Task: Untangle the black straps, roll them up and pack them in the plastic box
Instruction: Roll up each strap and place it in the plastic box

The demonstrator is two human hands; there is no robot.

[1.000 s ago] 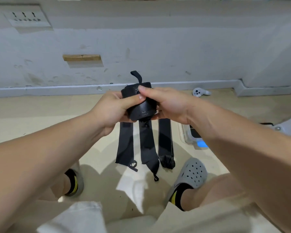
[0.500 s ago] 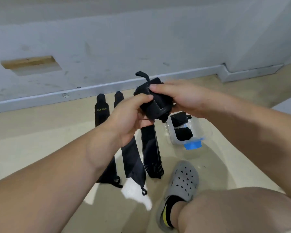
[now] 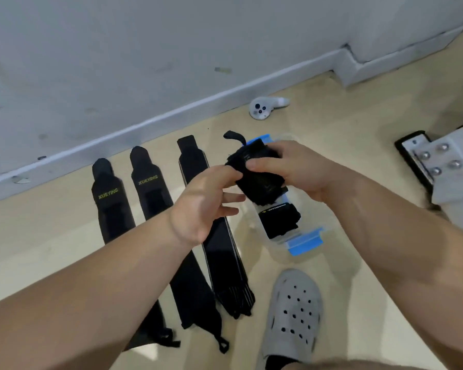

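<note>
Right hand: grip closed round the rolled strap, thumb across its near face, fingers behind. The roll hangs just above the far half of the plastic box; whether it touches the box is hidden by the roll itself. Judgement: the full wrap keeps the coil from springing open on the way in.

Left hand: grip wide, fingers nearly straight, thumb tip against the roll's left edge. Probably steadying only.

The box sits on the floor, with a blue latch at its far end and another at its near end, mouth open. 1 packed roll fills the near half, so the far half looks like the free slot.

3 flat straps lie side by side left of the box, untangled, presumably queued for rolling.

Writing: "XUEYING" in yellow-green on the left flat strap and the middle flat strap. None shows on the right flat strap. The packed roll carries 1 yellow printed line, too small to read.
</note>
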